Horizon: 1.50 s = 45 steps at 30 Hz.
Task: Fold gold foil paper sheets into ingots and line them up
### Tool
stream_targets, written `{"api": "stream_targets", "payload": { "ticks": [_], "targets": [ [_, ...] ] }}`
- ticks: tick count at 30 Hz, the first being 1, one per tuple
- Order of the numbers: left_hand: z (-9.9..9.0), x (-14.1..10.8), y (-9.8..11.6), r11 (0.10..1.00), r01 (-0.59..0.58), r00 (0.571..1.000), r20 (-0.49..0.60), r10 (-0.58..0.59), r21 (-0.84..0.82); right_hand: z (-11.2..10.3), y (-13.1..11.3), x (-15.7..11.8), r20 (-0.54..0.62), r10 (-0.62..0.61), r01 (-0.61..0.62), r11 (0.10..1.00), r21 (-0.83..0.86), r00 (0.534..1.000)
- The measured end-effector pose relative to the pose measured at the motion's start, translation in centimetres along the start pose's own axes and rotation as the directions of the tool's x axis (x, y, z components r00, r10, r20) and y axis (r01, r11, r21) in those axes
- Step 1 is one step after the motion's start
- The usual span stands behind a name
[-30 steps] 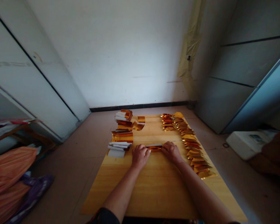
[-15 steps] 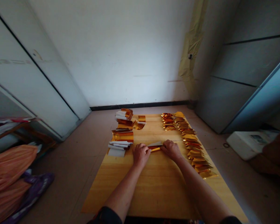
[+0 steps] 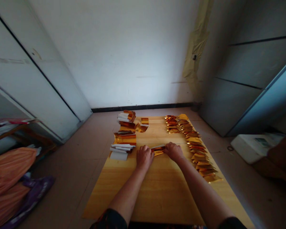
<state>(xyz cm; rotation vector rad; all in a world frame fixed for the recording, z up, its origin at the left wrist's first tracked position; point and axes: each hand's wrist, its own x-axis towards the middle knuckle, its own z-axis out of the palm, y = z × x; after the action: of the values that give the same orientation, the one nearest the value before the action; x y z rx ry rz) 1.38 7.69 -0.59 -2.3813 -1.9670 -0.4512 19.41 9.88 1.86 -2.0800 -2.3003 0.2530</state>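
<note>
My left hand [image 3: 144, 157] and my right hand [image 3: 173, 151] hold the two ends of a small folded piece of gold foil [image 3: 158, 150] on a yellow wooden board [image 3: 157, 194]. Its shiny orange face shows, with a pale edge along the top. Left of my left hand lie white paper slips [image 3: 119, 153] beside a stack of gold foil strips [image 3: 125, 139]. More foil and paper [image 3: 126, 116] sit beyond. Right of my right hand, folded gold foil pieces [image 3: 197, 152] overlap in a long row.
A white box [image 3: 255, 148] sits on the tiled floor at right. Orange cloth [image 3: 9, 171] and a purple bag [image 3: 32, 197] lie at lower left below a wooden shelf [image 3: 9, 128]. White cabinet doors and a wall stand beyond the board.
The pale flap that stood up on the foil piece half a second ago now lies folded down. My hands have moved slightly closer together and further from me.
</note>
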Motion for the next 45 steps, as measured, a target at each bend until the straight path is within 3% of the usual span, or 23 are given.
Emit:
{"api": "stream_targets", "payload": {
  "ticks": [13,16,20,24,29,36,45],
  "targets": [
    [-0.1,-0.1,0.4,0.999,0.034,0.999,-0.012,-0.033,0.008,-0.2,-0.5,0.0,0.016,0.055,-0.055,0.998,0.003,0.998],
    [-0.3,-0.2,0.4,0.999,0.030,0.999,-0.033,-0.029,0.013,0.0,-0.5,-0.3,-0.040,0.064,-0.063,0.998,0.023,0.997],
    [-0.4,0.3,0.0,0.997,-0.078,0.996,-0.049,0.079,0.012,0.8,-0.9,-1.0,-0.177,-0.073,0.077,0.997,0.018,0.982],
    [-0.3,0.9,-0.4,0.972,-0.231,0.972,-0.044,0.232,0.041,1.9,-1.4,-1.4,-0.200,-0.172,0.182,0.983,0.036,0.965],
    [-0.3,0.9,-0.7,0.941,-0.335,0.940,-0.050,0.337,0.046,2.2,-1.7,-1.2,-0.158,-0.063,0.080,0.992,0.100,0.985],
    [-0.6,-0.3,-2.0,0.893,-0.450,0.893,0.030,0.449,0.025,1.4,-2.8,-1.7,-0.138,0.057,-0.042,0.993,0.112,0.989],
    [-0.2,-1.6,-1.7,0.943,-0.332,0.943,0.029,0.331,0.026,1.0,-4.7,-2.1,-0.149,0.199,-0.178,0.974,0.142,0.969]
  ]
}}
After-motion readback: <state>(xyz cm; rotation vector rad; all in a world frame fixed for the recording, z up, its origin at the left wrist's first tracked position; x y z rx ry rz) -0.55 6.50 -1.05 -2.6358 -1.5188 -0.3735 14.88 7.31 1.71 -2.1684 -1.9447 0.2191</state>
